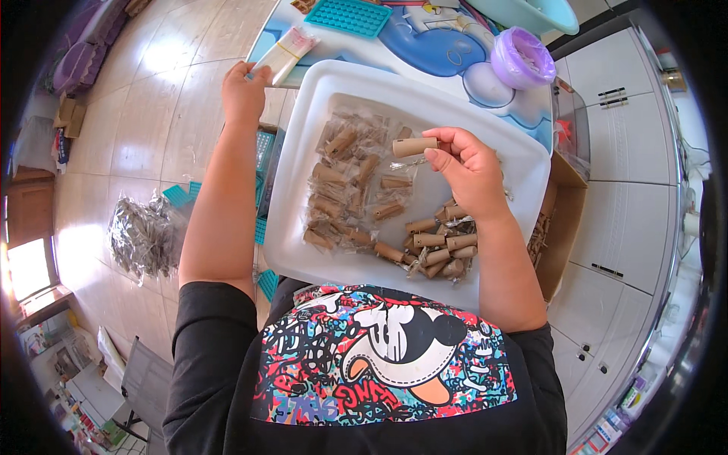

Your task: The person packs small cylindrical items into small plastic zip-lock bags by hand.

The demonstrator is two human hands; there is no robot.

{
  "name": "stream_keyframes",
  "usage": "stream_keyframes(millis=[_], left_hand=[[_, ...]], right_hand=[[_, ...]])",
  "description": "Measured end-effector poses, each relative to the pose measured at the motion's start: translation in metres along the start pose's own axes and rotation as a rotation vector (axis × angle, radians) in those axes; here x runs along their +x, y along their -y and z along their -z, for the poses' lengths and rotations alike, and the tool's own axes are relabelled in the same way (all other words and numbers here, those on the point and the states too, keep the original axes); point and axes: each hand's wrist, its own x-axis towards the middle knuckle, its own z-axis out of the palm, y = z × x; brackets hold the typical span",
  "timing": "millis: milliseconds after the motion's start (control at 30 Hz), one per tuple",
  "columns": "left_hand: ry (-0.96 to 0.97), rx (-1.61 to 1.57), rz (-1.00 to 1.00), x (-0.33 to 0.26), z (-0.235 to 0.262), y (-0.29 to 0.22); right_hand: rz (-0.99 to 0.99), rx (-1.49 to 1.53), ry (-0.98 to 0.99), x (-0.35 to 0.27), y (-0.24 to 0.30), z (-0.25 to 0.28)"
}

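Step in hand, as judged: bagging of tubes, one tube made ready and a bag being sought. The next move seems to call for a single bag to be parted from its bundle and its mouth brought to the tube. Directions are taken from the centre of the white tub [282, 227].

Loose brown tubes [430, 240]: heaped in the tub, 5 o'clock, nearest the body; shiny ties seen among them.

Bagged tubes [328, 174]: spread at 9 o'clock in the tub, clear wrapping crumpled.

Right hand [470, 171]: 3 o'clock, raised over the tub; forearm brought up from below, elbow bent. Grip closed to the tube's width; one brown tube [415, 147] held by its right end between thumb and fingers, lying nearly level, free end toward 9 o'clock.

Left hand [246, 89]: 10 o'clock, outside the tub; arm extended almost straight. Fingers curled against the near end of the bag bundle [290, 53], yellow-banded; whether the grip is closed on a bag cannot be told.

Teal moulded tray [349, 17]: 11 o'clock, on the far surface [523, 117].
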Motion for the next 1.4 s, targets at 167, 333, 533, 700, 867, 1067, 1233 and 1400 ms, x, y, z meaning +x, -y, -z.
stream_keyframes(millis=[167,333,533,700,867,1067,1233,1400], left_hand=[[0.045,-0.148,-0.039,-0.013,0.012,-0.004],[0.043,0.264,-0.026,-0.025,0.035,-0.031],[-0.231,0.48,-0.427,-0.042,0.057,-0.081],[0.066,-0.09,0.031,-0.011,0.028,-0.027],[0.01,-0.146,0.015,-0.012,0.028,-0.026],[0.119,0.013,0.092,-0.033,0.046,-0.051],[0.228,-0.3,0.125,-0.03,0.029,-0.044],[0.286,-0.434,0.145,-0.027,0.016,-0.046]], right_hand=[[0.023,0.003,-0.01,-0.001,-0.004,0.001],[0.045,-0.02,-0.057,-0.001,-0.002,0.002],[0.248,-0.023,-0.243,-0.002,-0.002,0.004],[0.255,0.049,-0.269,0.0,-0.001,0.0],[0.242,0.003,-0.251,-0.002,0.0,0.002],[0.232,0.034,-0.243,-0.001,-0.001,0.0],[0.228,0.033,-0.222,0.0,0.0,-0.002],[0.216,0.059,-0.233,0.0,-0.003,-0.004]])
